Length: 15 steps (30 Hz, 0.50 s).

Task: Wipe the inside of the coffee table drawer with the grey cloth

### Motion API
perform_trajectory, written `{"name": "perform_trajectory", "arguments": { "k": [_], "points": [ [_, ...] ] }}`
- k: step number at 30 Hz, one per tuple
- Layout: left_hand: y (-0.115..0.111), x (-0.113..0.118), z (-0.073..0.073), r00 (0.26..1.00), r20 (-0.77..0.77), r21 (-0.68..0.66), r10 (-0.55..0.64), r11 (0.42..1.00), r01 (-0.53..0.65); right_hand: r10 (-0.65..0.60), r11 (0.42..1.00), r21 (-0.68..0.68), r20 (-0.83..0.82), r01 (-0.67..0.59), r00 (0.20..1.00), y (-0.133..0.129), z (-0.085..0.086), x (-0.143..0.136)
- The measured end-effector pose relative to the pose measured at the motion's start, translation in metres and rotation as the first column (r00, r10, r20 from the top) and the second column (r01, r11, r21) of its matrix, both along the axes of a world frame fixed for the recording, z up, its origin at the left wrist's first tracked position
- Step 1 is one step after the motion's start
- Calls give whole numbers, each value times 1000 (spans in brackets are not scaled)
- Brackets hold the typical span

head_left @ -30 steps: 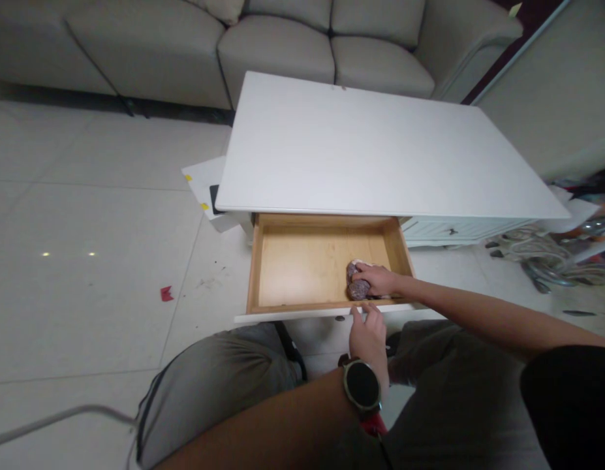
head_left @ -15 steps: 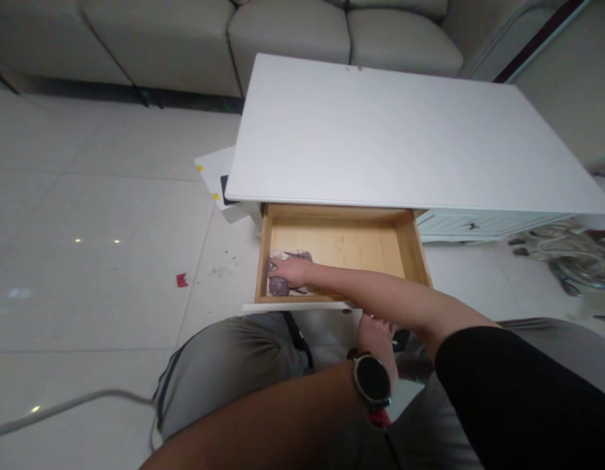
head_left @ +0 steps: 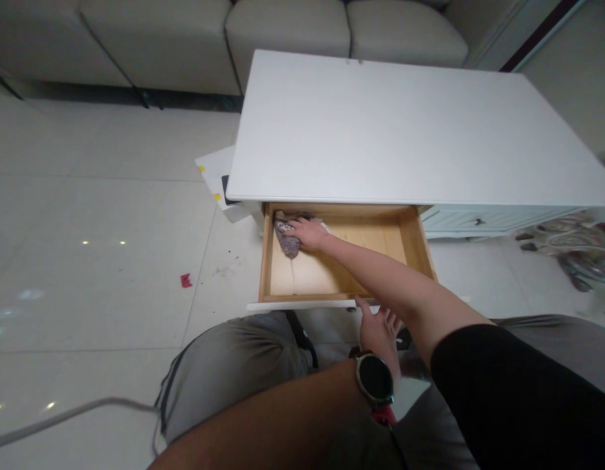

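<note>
A wooden drawer [head_left: 263, 261] stands pulled out from the white coffee table. Inside it, at the back left, my right hand [head_left: 306, 234] presses down on a crumpled grey-brown patterned cloth [head_left: 287, 243], its fingers curved over it. Part of the cloth is hidden beneath the hand. My left hand [head_left: 380, 333], below a watch-wearing wrist, is at the drawer's white front [head_left: 302, 305]. Its thumb points up at the front's top edge and the fingers are apart, partly behind my right forearm. A small dark knob [head_left: 351, 309] shows beside the thumb.
The white tabletop [head_left: 380, 130] overhangs the drawer, with a second, closed drawer [head_left: 473, 223] to the right. A grey sofa [head_left: 287, 32] stands behind. On the floor lie a white box [head_left: 217, 163], a red scrap [head_left: 185, 281] and coiled cables [head_left: 566, 245].
My right hand has moved the cloth from the front left of the drawer to its back left. My left hand has risen slightly, its thumb now at the drawer front's edge.
</note>
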<state>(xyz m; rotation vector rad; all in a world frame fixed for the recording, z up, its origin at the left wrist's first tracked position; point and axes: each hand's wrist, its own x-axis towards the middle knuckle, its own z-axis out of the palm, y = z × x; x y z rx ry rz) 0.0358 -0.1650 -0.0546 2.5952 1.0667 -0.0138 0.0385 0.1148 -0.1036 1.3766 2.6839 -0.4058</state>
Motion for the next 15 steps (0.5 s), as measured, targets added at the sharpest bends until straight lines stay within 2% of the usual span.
{"name": "perform_trajectory", "arguments": {
  "k": [3, 10, 13, 15],
  "points": [
    [0, -1, -1, 1000, -1, 0, -4, 1000, 4, -29, 1000, -4, -10, 29, 1000, 1, -1, 3],
    [11, -6, 21, 991, -114, 4, -75, 997, 75, -108, 994, 21, 16, 108, 994, -2, -6, 7],
    [14, -8, 26, 986, -138, 13, -95, 995, 98, -92, 996, 8, 30, 91, 995, -4, -5, 26],
    [16, -10, 27, 989, -119, 61, -85, 994, 93, -100, 995, -13, 36, 100, 994, -10, -3, 53]
  ]
}}
